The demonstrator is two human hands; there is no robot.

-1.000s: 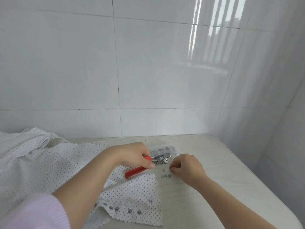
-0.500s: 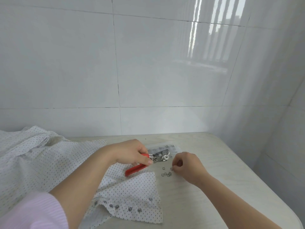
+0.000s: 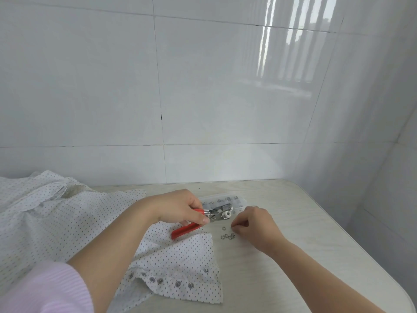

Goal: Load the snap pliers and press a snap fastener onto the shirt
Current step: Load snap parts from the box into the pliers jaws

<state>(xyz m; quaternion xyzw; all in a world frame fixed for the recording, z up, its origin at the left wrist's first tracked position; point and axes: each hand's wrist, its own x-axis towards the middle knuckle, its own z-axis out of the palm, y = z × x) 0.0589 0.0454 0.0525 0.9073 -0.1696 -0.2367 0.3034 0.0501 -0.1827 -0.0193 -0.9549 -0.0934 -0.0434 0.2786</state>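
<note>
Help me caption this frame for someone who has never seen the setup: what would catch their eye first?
The red-handled snap pliers stand out, held in the left hand above the table's middle, metal head toward the right hand. That hand is curled over a small cluster of loose metal snap rings. A white dotted shirt sprawls across the left, a row of snaps along its near edge.

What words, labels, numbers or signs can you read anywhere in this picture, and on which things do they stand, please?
No text can be read here.
Clear plastic bag behind the snap pliers: dark marks along it, too small and blurred to tell whether they are print.
Dotted shirt, table and tiled wall: no lettering shows.
</note>
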